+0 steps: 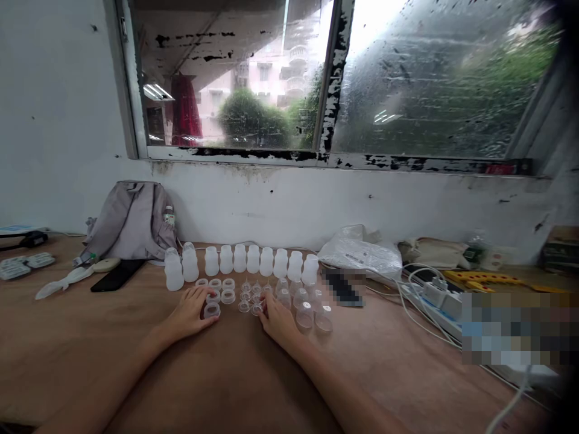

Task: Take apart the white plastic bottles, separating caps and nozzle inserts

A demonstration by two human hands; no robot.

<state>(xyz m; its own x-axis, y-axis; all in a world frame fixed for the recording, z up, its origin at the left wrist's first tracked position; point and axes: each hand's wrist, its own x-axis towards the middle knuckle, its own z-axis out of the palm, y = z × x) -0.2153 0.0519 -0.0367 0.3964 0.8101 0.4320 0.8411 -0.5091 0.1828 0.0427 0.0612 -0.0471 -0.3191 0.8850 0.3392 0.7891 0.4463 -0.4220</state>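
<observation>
My left hand (193,310) is closed around the side of a translucent bottle collar ring (211,310), thumb in front and fingers behind. Several more collar rings (228,296) stand beside it in short rows. With its thumb and fingers, my right hand (278,319) pinches a clear bottle nipple (256,308) at the near edge of a group of nipples (245,296). Clear dome-shaped bottle caps (304,318) stand to the right of that hand, some partly behind it. Behind everything runs a row of frosted white baby bottles (239,259); the two capped bottles (190,263) are at its left end.
A grey backpack (131,220), a black phone (117,276) and a white crumpled strip (67,282) lie left. To the right are a dark phone-like slab (344,288), a silvery plastic bag (362,253), a power strip (452,307) with cables, and a yellow tool (484,280).
</observation>
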